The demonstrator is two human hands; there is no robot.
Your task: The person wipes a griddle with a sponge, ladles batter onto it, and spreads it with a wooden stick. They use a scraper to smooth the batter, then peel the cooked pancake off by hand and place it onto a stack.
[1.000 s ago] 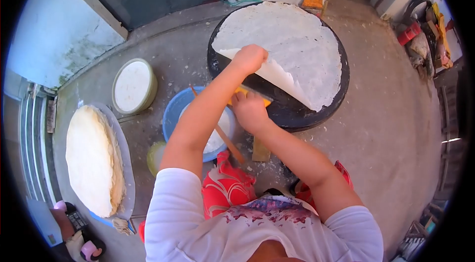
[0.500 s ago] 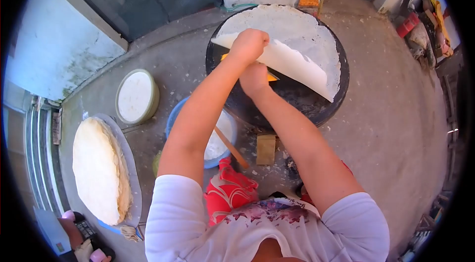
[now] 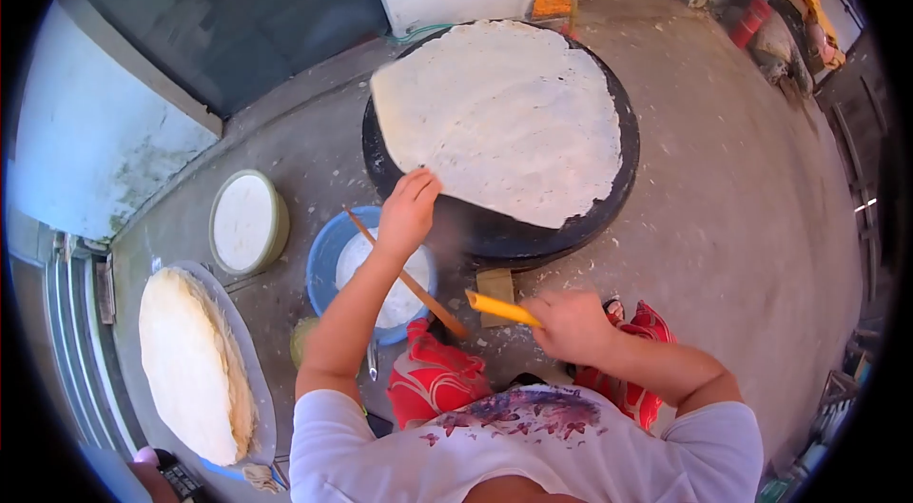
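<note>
A large thin pale sheet (image 3: 499,118) lies over most of the round black griddle (image 3: 623,189), whose front part is bare. My left hand (image 3: 411,203) pinches the sheet's front left edge. My right hand (image 3: 575,324), closed round a yellow scraper (image 3: 504,309), is in front of the griddle, apart from it. Below my left forearm stands a blue basin (image 3: 323,265) holding white batter, with a wooden stick (image 3: 409,282) resting across it.
A green tub (image 3: 245,222) of white batter stands at the left. Near it, a stack of pale flat sheets (image 3: 185,365) lies on a round board. An orange block (image 3: 552,5) sits behind the griddle. Assorted items (image 3: 785,28) lean at the back right.
The sheet, folded back before, now lies spread across the griddle. My hands have moved apart, the left to the sheet's front edge, the right toward my body with the scraper.
</note>
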